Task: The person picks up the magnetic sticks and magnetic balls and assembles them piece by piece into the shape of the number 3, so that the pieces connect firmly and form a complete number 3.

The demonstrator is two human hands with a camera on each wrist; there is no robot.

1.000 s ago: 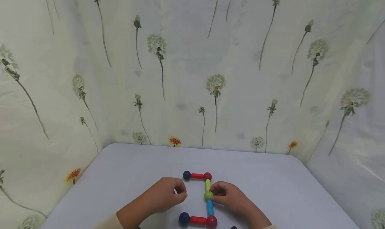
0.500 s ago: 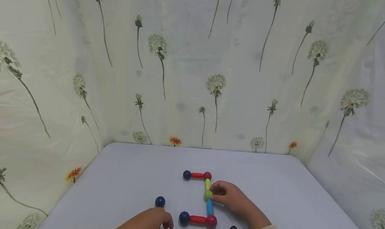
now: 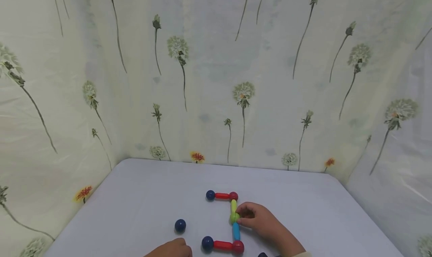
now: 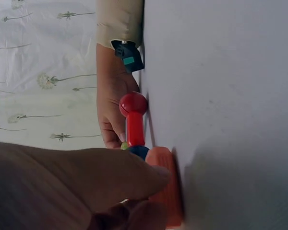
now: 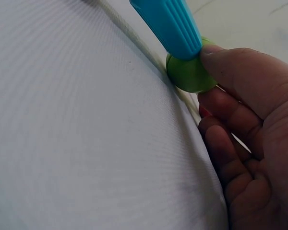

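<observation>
My left hand (image 3: 173,248) is low in the head view, partly cut off by the frame. In the left wrist view its thumb and fingers pinch an orange rod (image 4: 169,191) close to the table. A loose dark blue ball (image 3: 180,226) sits just beyond that hand. My right hand (image 3: 258,220) pinches the green ball (image 5: 191,74) between thumb and fingers. That ball joins a yellow-green rod (image 3: 233,205) and a blue rod (image 3: 236,232). Red balls (image 3: 233,196) end both, each with a red rod (image 3: 222,245) leading left to a dark blue ball (image 3: 207,243).
The pieces lie on a white-covered table (image 3: 303,197). A dandelion-print curtain (image 3: 209,80) hangs around its back and sides. A small dark device (image 4: 128,56) is strapped at the right wrist, by a beige sleeve (image 4: 119,21).
My left hand moved from beside the figure down and left toward the near edge. The loose blue ball came into view there and is now uncovered. My right hand stays on the green ball.
</observation>
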